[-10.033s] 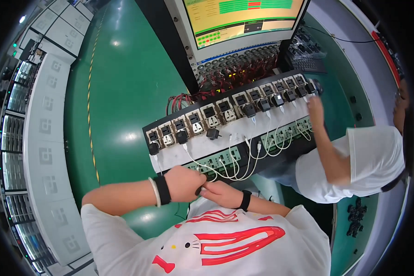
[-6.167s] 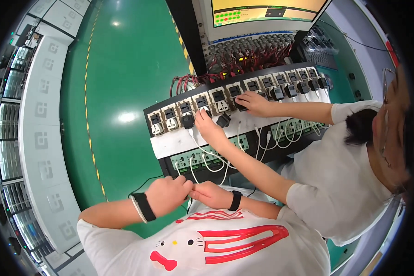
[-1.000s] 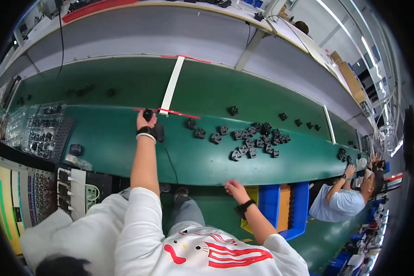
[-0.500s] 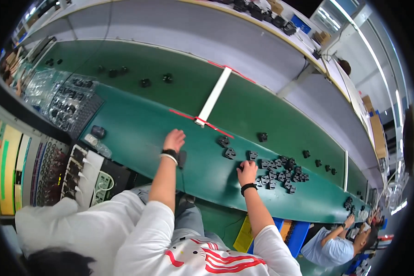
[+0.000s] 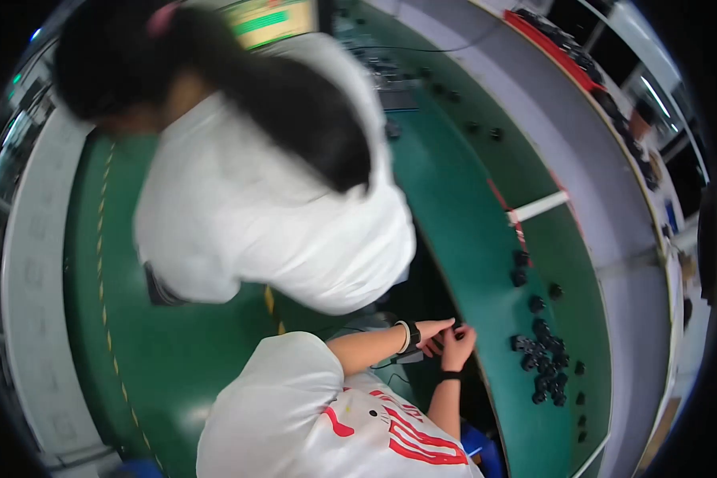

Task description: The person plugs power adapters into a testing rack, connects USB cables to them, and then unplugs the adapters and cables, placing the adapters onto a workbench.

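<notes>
My left hand, with a black watch and a white band at the wrist, meets my right hand at the near edge of the green workbench. Fingers of both are bent around a small black part, mostly hidden between them. Just below my left hand is a grey, blocky item, its kind unclear. Right of my hands, a cluster of similar black moulded parts lies on the bench, with a pair of black parts farther up.
Close on my left, a person in a white shirt leans over, blurred by motion. A white divider bar crosses the bench's far strip. Beyond rises a pale panel with a shelf. Green floor with a yellow-dashed line stretches left.
My view has swung left. My right hand has left the cluster with a black part, and my left hand has joined it. The person on the left now fills much of the view.
</notes>
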`<state>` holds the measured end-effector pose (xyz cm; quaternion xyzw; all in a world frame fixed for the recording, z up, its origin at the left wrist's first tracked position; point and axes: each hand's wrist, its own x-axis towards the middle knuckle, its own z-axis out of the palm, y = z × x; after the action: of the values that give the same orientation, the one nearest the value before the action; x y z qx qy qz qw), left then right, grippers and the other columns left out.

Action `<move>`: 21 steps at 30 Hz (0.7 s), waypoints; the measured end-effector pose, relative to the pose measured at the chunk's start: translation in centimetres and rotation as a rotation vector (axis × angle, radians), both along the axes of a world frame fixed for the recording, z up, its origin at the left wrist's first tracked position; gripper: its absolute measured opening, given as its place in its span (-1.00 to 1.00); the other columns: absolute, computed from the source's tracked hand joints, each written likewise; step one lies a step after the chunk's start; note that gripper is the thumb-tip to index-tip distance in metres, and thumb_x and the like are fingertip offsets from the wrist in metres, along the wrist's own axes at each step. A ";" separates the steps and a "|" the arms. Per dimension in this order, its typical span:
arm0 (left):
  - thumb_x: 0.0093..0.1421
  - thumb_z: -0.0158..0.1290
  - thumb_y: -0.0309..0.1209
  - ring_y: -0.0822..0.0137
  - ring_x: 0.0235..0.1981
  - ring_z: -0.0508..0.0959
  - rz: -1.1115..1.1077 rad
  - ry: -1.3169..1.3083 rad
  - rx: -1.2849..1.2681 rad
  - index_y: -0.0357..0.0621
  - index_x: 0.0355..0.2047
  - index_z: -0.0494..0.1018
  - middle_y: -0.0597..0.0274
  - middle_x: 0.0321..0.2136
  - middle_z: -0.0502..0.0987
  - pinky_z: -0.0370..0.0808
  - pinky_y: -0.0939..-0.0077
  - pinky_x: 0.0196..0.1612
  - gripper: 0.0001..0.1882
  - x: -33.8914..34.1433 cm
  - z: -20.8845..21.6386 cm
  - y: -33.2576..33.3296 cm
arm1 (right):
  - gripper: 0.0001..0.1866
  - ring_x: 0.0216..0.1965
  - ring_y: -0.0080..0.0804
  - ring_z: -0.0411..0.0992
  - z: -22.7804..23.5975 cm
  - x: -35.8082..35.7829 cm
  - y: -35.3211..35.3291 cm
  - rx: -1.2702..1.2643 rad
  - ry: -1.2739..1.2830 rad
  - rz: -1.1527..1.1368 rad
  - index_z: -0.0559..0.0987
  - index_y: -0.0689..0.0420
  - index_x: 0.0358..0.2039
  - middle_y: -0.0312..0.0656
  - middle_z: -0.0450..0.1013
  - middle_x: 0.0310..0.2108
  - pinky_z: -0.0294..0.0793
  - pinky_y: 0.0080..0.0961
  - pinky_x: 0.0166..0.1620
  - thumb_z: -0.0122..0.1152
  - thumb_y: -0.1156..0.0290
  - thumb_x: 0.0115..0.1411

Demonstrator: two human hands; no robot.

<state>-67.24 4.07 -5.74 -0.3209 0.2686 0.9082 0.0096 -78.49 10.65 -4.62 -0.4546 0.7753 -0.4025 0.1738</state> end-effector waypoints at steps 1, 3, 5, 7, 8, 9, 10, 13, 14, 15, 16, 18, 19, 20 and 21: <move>0.13 -0.10 0.23 0.14 -0.14 0.50 0.095 0.030 0.156 0.09 -0.01 0.34 0.18 -0.16 0.49 0.41 0.09 -0.05 -0.40 1.9 -2.0 1.8 | -0.72 -0.39 -0.19 0.29 -1.1 3.6 1.8 -0.094 0.038 0.140 0.35 0.24 -0.48 -0.11 0.28 -0.45 0.32 -0.39 -0.24 0.31 0.46 -0.05; 0.18 -0.05 0.09 0.41 -0.39 0.47 0.183 -0.040 0.056 0.13 -0.21 0.44 0.40 -0.33 0.49 0.43 0.41 -0.35 -0.61 7.5 -5.0 5.5 | -0.71 -0.30 -0.26 0.32 -3.3 9.6 5.5 0.015 -0.255 0.237 0.38 0.25 -0.34 -0.13 0.32 -0.37 0.33 -0.41 -0.17 0.28 0.47 -0.04; 0.20 -0.06 0.08 0.53 -0.64 0.30 0.135 -0.139 0.003 0.17 -0.28 0.45 0.51 -0.53 0.41 0.18 0.68 -0.61 -0.67 15.3 -7.0 8.8 | -0.73 -0.27 -0.36 0.35 -3.9 14.5 8.0 0.157 -0.522 0.465 0.37 0.24 -0.31 -0.16 0.36 -0.34 0.34 -0.48 -0.15 0.22 0.49 -0.01; 0.22 -0.14 0.13 0.54 -0.70 0.24 0.212 -0.100 0.042 0.18 -0.32 0.42 0.52 -0.67 0.28 0.11 0.66 -0.67 -0.63 21.1 -3.5 11.6 | -0.77 -0.29 -0.44 0.36 -3.1 17.4 9.5 0.222 -0.594 0.590 0.36 0.22 -0.31 -0.20 0.38 -0.35 0.36 -0.54 -0.16 0.17 0.51 0.01; 0.23 -0.17 0.15 0.54 -0.68 0.28 0.204 -0.033 0.013 0.14 -0.30 0.41 0.49 -0.64 0.34 0.16 0.66 -0.65 -0.58 24.0 -2.9 12.6 | -0.77 -0.26 -0.44 0.36 -2.4 19.0 10.0 0.298 -0.775 0.630 0.36 0.19 -0.29 -0.20 0.37 -0.31 0.36 -0.52 -0.15 0.14 0.49 0.02; 0.22 -0.18 0.17 0.52 -0.59 0.38 0.246 -0.038 -0.012 0.13 -0.25 0.40 0.43 -0.54 0.45 0.24 0.68 -0.59 -0.56 27.0 -3.5 14.1 | -0.77 -0.23 -0.45 0.36 -1.6 20.7 10.1 0.381 -0.951 0.677 0.35 0.15 -0.26 -0.19 0.36 -0.27 0.35 -0.51 -0.14 0.10 0.48 0.04; 0.22 -0.17 0.15 0.49 -0.50 0.46 0.293 -0.111 -0.052 0.10 -0.20 0.40 0.38 -0.43 0.51 0.33 0.67 -0.51 -0.55 29.4 -2.9 15.1 | -0.76 -0.21 -0.45 0.36 -1.0 22.0 10.1 0.468 -1.126 0.702 0.35 0.11 -0.23 -0.19 0.36 -0.23 0.35 -0.49 -0.13 0.07 0.46 0.05; 0.22 -0.13 0.12 0.43 -0.56 0.45 0.631 -0.177 0.102 0.06 -0.22 0.41 0.32 -0.50 0.49 0.39 0.57 -0.51 -0.57 34.3 -3.5 18.2 | -0.72 -0.06 -0.41 0.31 0.3 25.9 9.2 0.713 -1.091 0.820 0.33 0.03 -0.08 -0.22 0.35 -0.13 0.33 -0.40 -0.08 -0.02 0.33 0.19; 0.23 -0.16 0.13 0.39 -0.49 0.48 0.635 -0.138 0.100 0.01 -0.14 0.37 0.27 -0.37 0.49 0.41 0.54 -0.45 -0.52 35.7 -3.3 18.7 | -0.69 -0.03 -0.39 0.31 0.4 27.0 9.0 0.833 -1.070 0.878 0.32 0.01 -0.02 -0.24 0.36 -0.11 0.32 -0.38 -0.07 -0.05 0.26 0.24; 0.23 -0.19 0.15 0.35 -0.42 0.51 0.635 -0.100 0.098 -0.03 -0.07 0.33 0.21 -0.25 0.49 0.43 0.51 -0.40 -0.46 37.0 -3.1 19.1 | -0.61 -0.02 -0.37 0.34 -0.7 28.0 8.9 0.918 -0.976 0.923 0.29 -0.02 0.08 -0.27 0.36 -0.06 0.33 -0.35 -0.07 -0.14 0.13 0.30; 0.23 -0.19 0.15 0.35 -0.42 0.51 0.642 -0.100 0.098 -0.03 -0.07 0.33 0.21 -0.25 0.49 0.43 0.51 -0.40 -0.46 37.7 -3.1 19.4 | -0.61 -0.02 -0.37 0.34 -1.2 29.3 9.1 0.921 -0.974 0.929 0.29 -0.02 0.08 -0.27 0.36 -0.06 0.33 -0.35 -0.07 -0.14 0.13 0.30; 0.26 -0.22 0.12 0.29 -0.36 0.51 0.668 -0.430 -0.142 -0.06 -0.02 0.26 0.09 -0.08 0.39 0.44 0.45 -0.33 -0.46 37.7 -0.6 19.7 | -0.58 -0.03 -0.37 0.36 -1.9 31.8 9.8 1.024 -1.186 0.806 0.31 0.01 0.08 -0.25 0.35 -0.03 0.35 -0.32 -0.06 -0.15 0.08 0.31; 0.29 -0.23 0.04 0.17 -0.26 0.49 0.540 -0.517 -0.388 -0.12 0.01 0.21 -0.01 -0.02 0.29 0.43 0.37 -0.21 -0.49 39.0 0.8 19.4 | -0.58 -0.03 -0.37 0.36 -1.1 33.4 9.8 1.023 -1.187 0.803 0.31 0.01 0.08 -0.25 0.35 -0.03 0.35 -0.32 -0.06 -0.15 0.08 0.31; 0.29 -0.23 0.04 0.17 -0.26 0.49 0.545 -0.515 -0.391 -0.12 0.01 0.21 -0.01 -0.02 0.29 0.43 0.37 -0.21 -0.49 40.5 0.1 19.8 | -0.60 -0.04 -0.37 0.36 0.8 35.4 9.5 0.990 -1.259 0.750 0.33 0.02 0.07 -0.24 0.36 -0.05 0.37 -0.27 -0.03 -0.16 0.11 0.32; 0.29 -0.22 0.01 0.08 -0.19 0.45 0.600 -0.652 -0.747 -0.13 0.01 0.21 -0.03 -0.07 0.31 0.41 0.30 -0.15 -0.51 41.8 -1.2 20.3 | -0.61 -0.04 -0.36 0.37 2.0 37.5 9.0 0.955 -1.325 0.695 0.35 0.04 0.06 -0.23 0.37 -0.06 0.39 -0.22 0.00 -0.17 0.13 0.33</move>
<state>-25.47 24.38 -6.94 -0.6278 0.4515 0.5689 -0.2799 -40.96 19.65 -2.63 -0.2167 0.4190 -0.1409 0.8704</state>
